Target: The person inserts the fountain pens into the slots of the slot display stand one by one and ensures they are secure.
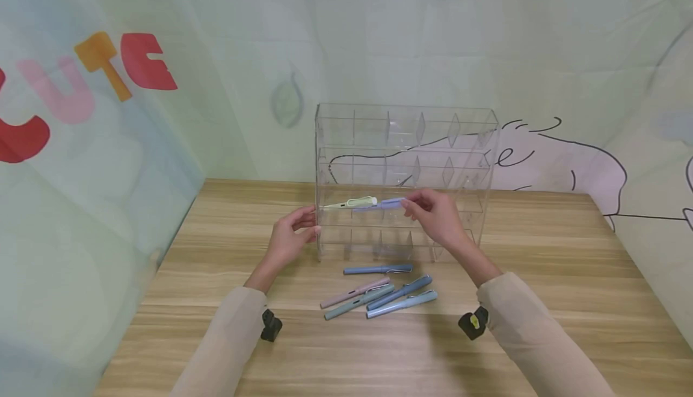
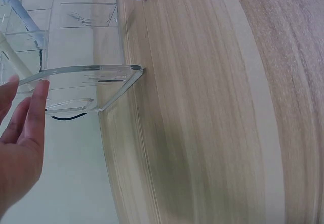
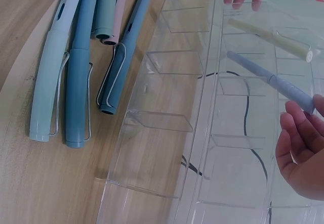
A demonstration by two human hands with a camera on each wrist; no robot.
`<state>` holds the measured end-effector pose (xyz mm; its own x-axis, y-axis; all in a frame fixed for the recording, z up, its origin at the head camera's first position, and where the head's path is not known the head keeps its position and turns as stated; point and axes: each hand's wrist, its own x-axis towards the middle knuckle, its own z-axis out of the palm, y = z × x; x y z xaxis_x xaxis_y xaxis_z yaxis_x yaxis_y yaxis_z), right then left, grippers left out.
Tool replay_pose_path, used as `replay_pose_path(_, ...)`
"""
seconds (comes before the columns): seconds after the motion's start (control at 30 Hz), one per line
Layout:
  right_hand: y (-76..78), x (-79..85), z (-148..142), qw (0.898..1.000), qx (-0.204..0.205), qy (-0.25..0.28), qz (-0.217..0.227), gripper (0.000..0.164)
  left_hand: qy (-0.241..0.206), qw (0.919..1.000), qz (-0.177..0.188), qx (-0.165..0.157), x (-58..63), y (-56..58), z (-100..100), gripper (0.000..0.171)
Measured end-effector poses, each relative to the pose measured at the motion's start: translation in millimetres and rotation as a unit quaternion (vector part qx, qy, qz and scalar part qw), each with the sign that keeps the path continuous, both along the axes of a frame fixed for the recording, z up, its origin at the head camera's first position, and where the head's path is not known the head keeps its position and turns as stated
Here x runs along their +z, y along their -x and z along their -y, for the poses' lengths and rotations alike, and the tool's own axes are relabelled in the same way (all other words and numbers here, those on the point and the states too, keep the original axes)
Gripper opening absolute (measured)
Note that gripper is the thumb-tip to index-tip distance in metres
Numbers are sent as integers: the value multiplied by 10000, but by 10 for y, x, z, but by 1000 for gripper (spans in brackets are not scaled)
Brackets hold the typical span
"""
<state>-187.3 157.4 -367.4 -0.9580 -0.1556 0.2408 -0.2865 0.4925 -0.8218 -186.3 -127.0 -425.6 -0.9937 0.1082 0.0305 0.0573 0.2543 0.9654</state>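
Observation:
A clear acrylic rack [image 1: 406, 227] with several small compartments stands upright on the table. My left hand [image 1: 292, 236] holds its left side panel, thumb at the front edge and fingers along the outer side. With thumb and fingertips, my right hand [image 1: 435, 213] pinches one end of a lavender-blue pen [image 1: 391, 204], held level at a middle shelf. A pale yellow-green pen [image 1: 357, 203] with a wire clip lies on that shelf to its left. In the right wrist view, the lavender-blue pen [image 3: 273, 81] slants from the fingertips toward the rack, beside the yellow-green pen [image 3: 273, 39].
In front of the rack lie several capped pens: a blue one [image 1: 377, 269] apart, then a pink [image 1: 354, 292], a grey-green [image 1: 359, 302], a darker blue [image 1: 399, 292] and a light blue one [image 1: 402, 305] close together. A printed cloth [image 1: 243, 84] hangs behind the wooden table [image 1: 216, 325].

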Motion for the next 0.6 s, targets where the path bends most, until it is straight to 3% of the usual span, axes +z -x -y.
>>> replay_pose_path(0.27,-18,-6,-25,9997,172,117,115,18,-22,10000,25,22,-1,-3,0,45)
replay_pose_path(0.6,-63,17,-127,9980,531,-118,311,21,4,10000,35,14,-1,7,-4,44)
